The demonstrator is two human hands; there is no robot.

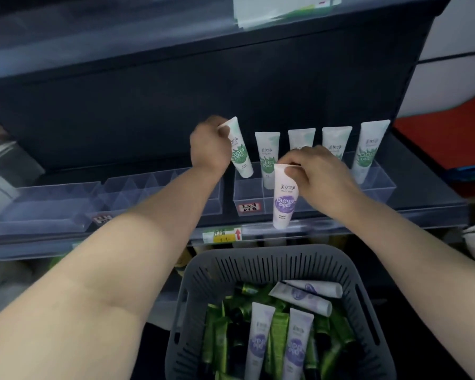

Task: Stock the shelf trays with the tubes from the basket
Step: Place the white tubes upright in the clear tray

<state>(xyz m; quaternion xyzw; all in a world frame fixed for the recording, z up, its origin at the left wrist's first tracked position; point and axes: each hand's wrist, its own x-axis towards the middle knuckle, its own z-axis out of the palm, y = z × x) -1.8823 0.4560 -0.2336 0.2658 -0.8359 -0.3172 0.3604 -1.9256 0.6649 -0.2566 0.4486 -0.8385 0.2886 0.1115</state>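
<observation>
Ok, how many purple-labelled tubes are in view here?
5 purple tubes. One is pinched by the right hand at the shelf tray; two lie across the back right of the basket; two lie lengthwise at its front. More may be buried under the green tubes.

Dim, flat indoor light with a cool bluish cast; shadows are soft. The shelf (428, 207) has a dark back panel (176, 105) that eats all detail, and the white wall (464, 28) at top right is the brightest patch. Motion smear is heavy toward the shelf's left end: clear trays (52, 204) are mush, and the left hand (210, 145) and its green tube (242, 152) are soft. The purple tube (284, 198) in the right hand (321, 174) is sharpest, print half legible. The basket (272, 252) interior is murky. Fisheye bows the shelf's front edge.
</observation>
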